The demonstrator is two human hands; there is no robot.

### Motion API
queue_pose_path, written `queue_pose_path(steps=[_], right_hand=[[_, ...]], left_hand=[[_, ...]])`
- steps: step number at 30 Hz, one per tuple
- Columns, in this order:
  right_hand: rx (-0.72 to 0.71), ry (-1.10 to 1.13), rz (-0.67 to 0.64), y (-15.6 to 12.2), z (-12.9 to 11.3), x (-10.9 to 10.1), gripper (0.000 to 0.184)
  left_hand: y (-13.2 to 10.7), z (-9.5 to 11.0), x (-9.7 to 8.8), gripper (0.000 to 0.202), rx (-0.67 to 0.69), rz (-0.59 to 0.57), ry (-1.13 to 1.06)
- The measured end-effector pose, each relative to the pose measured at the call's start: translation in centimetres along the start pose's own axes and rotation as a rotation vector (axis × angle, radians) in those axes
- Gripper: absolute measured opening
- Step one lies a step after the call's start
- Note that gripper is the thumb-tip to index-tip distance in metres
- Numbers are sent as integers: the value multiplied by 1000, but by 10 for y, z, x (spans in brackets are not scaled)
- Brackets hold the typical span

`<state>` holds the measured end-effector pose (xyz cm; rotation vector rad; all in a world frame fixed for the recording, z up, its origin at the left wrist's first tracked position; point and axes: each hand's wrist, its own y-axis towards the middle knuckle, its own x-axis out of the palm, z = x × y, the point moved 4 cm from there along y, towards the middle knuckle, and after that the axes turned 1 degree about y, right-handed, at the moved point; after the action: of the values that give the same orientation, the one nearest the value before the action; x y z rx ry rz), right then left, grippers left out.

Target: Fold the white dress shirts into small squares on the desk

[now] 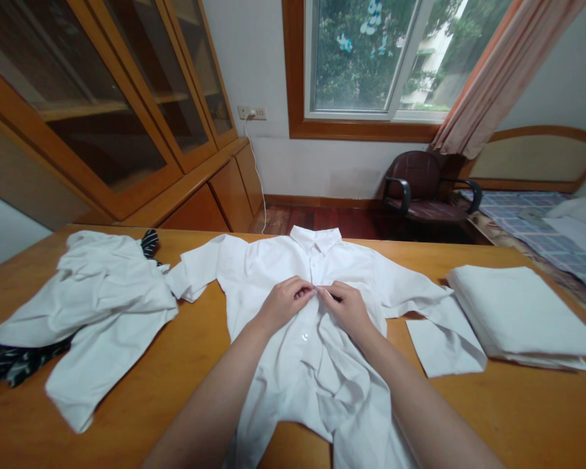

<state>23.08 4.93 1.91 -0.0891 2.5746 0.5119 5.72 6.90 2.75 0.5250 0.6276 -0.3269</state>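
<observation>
A white shirt (pixel 268 267) lies spread on the wooden table, its collar towards the far edge and its sleeves stretched out to both sides. At the middle of its front, my left hand (pixel 289 298) and my right hand (pixel 342 305) meet, fingertips pinching the button placket. Whether a button sits between the fingers is hidden. Above the hands the placket is closed up to the collar; below them the two front panels fall apart and bunch in folds. A loose button shows on the fabric lower down.
Crumpled white clothing (pixel 112 286) with a black striped piece (pixel 150 243) lies on the table (pixel 195 365) at left. A folded white stack (pixel 522 312) lies at right, close to the shirt's cuff. Beyond stand a cabinet (pixel 176 163), an office chair (pixel 420 182) and a bed.
</observation>
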Motion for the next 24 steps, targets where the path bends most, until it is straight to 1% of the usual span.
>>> queue_pose_path(steps=[7,13,15,19,24], right_hand=[[-14,34,-32,-1,-6,-2,27],[0,97,-16,-1,-5,-3,38],[3,95,-18,-1,-4,-3,36],[9,59,-50,0,-4,-1,27],[13,40,-42,1,-3,0,25]], left_hand=[[1,3,-3,9,-18,9,1],[1,0,-2,9,8,14,42],[0,-1,-1,10,12,17,44],[0,-3,-1,9,6,21,45],[-1,-6,0,5,-40,21,9]])
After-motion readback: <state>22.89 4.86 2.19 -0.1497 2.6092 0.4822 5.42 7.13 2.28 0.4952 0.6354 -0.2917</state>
